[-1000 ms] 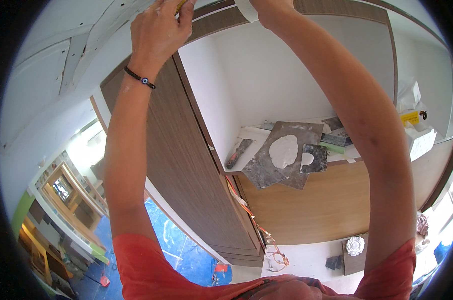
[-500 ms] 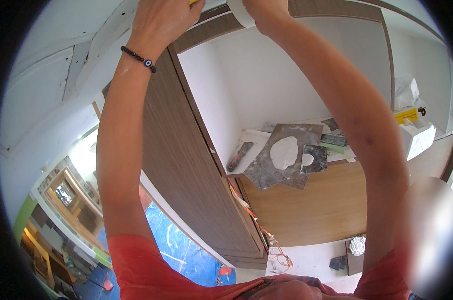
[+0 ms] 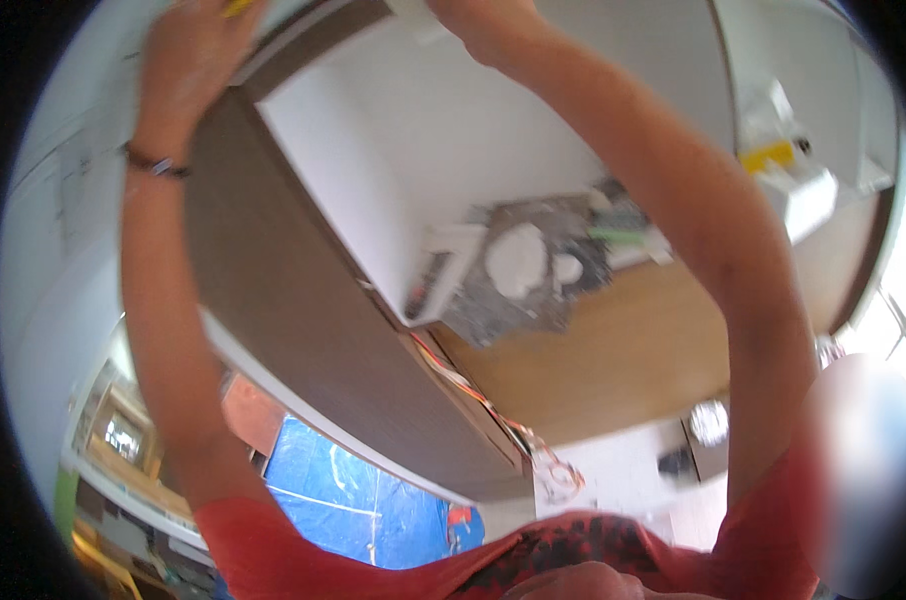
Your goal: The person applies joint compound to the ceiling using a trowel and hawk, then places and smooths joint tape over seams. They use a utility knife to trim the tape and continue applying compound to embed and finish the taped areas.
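Raised at the upper left, my left hand [image 3: 188, 75] is curled around a small yellow thing [image 3: 236, 7]; its kind is hidden by the fingers and the frame edge. A dark bead bracelet [image 3: 158, 163] circles that wrist. At the top, my right hand [image 3: 488, 28] shows only its back and wrist; its fingers lie beyond the frame. Below it, inside a white-lined cabinet, grey plates [image 3: 473, 308] lie overlapping on the shelf, with a large white patch of paste [image 3: 516, 260] and a smaller one [image 3: 568, 269]. A dark-handled tool [image 3: 431, 285] lies left of them.
A brown wood-grain panel [image 3: 283, 270] runs down left of the cabinet. Orange and white wires [image 3: 463, 380] hang beside it. White boxes [image 3: 808, 200] stand at the right. Blue sheeting [image 3: 353, 490] covers the floor below. The picture is blurred by motion.
The cabinet and plates have shifted left and up in view. My left hand has moved left. The white roll seen at my right hand is out of view now.
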Demonstrator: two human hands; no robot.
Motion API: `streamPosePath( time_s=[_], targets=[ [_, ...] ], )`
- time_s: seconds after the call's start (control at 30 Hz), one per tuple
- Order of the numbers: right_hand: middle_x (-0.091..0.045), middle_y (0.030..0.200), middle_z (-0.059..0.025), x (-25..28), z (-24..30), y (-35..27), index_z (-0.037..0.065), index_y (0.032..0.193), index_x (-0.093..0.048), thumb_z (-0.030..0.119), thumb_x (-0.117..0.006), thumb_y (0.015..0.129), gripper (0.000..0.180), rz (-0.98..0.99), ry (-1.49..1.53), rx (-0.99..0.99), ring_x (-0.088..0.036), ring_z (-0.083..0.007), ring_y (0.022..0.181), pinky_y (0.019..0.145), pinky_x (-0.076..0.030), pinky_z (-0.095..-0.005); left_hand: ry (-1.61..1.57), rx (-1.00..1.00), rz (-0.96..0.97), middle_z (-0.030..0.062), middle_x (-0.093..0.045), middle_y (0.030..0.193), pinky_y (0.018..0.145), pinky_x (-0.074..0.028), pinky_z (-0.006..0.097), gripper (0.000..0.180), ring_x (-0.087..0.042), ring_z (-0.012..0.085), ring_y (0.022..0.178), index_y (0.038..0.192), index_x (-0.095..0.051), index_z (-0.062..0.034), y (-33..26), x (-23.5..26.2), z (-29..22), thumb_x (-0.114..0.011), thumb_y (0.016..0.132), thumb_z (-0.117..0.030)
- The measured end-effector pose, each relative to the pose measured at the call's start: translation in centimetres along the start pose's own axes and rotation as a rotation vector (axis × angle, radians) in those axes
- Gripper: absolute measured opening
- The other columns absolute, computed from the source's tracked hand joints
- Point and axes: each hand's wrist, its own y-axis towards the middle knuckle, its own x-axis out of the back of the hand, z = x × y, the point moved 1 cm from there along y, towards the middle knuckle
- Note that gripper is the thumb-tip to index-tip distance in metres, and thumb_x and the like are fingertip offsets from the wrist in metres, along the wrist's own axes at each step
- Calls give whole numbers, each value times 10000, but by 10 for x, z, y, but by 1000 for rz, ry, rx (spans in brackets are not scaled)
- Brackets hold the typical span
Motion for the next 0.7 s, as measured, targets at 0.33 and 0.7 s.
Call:
streamPosePath(
  time_s=[0.33,0.7],
  targets=[
    [-720,1085,-137,208,-73,-93,110,1292,-663,44,-670,919,379,448,-713,176,-662,-336,995,956,-490,-390,-542,82,368,147,-617,1437,924,-597,392,563,-695,307,1179,1495,-541,-99,-167,29,-116,-630,947,-5],
    [-630,1305,-176,295,-191,-197,234,1390,-588,58,-642,927,498,828,-1082,-198,-585,-384,1243,1017,-457,-504,-1333,960,781,62,-629,917,749,-473,256,512,-544,129,803,1403,-562,15,-178,-34,-269,-673,1004,-287]
  ],
)
